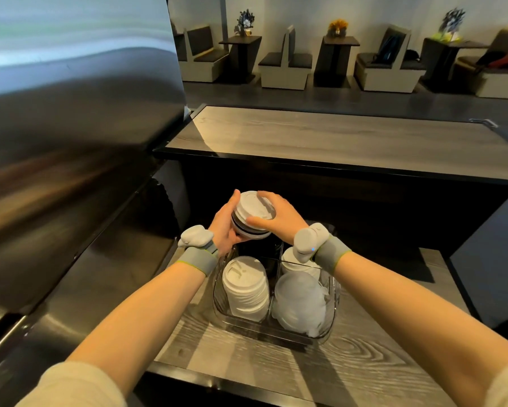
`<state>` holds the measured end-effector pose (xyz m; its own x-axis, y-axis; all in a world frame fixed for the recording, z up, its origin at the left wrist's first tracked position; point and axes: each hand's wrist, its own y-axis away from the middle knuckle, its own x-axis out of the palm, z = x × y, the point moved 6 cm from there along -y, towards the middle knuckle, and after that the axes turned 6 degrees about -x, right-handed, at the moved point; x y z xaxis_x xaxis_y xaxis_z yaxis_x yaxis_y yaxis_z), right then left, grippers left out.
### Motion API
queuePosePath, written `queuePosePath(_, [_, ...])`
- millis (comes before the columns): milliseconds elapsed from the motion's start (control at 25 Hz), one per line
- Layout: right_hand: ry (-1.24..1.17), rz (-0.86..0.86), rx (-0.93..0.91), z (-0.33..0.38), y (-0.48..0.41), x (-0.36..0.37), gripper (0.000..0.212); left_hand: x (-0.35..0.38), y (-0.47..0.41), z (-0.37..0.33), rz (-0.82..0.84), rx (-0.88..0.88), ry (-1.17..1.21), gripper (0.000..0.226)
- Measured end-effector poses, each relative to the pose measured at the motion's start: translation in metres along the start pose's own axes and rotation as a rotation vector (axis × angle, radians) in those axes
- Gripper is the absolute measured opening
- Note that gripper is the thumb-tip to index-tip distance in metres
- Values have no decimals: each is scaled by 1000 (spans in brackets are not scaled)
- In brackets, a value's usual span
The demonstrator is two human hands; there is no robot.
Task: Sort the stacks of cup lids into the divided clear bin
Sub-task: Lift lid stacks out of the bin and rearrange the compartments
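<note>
A stack of white cup lids (254, 214) with a dark band in it is held above the far side of the divided clear bin (333, 301). My left hand (224, 227) grips the stack from below on the left. My right hand (279, 215) grips it from the top right. In the bin, a stack of white lids (245, 286) fills the near left compartment. Clear domed lids (301, 304) fill the near right one. More white lids (293, 259) sit in the far right compartment, partly hidden by my right wrist. The far left compartment looks dark.
The bin stands on a wood-grain counter (364, 362). A large stainless steel appliance (70, 142) rises at the left. Beyond, a higher wood-grain ledge (334, 136) runs across, with booth seats and small tables behind it.
</note>
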<state>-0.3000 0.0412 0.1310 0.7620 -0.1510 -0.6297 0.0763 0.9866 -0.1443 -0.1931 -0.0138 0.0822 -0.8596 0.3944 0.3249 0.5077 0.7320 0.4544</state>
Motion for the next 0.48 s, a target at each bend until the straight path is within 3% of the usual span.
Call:
queuePosePath(120, [-226,-27,83,-10,10,-8,64,9,1,11,45,-39,92,57])
queuePosePath(320, [-538,-106,214,-30,29,-26,52,22,3,26,-96,3,131,24])
queuePosePath(400, [-434,-144,297,-47,36,-38,53,22,0,27,-130,27,123,30])
queuePosePath(480, [-120,-62,389,-70,42,-44,58,16,-6,25,-167,64,111,36])
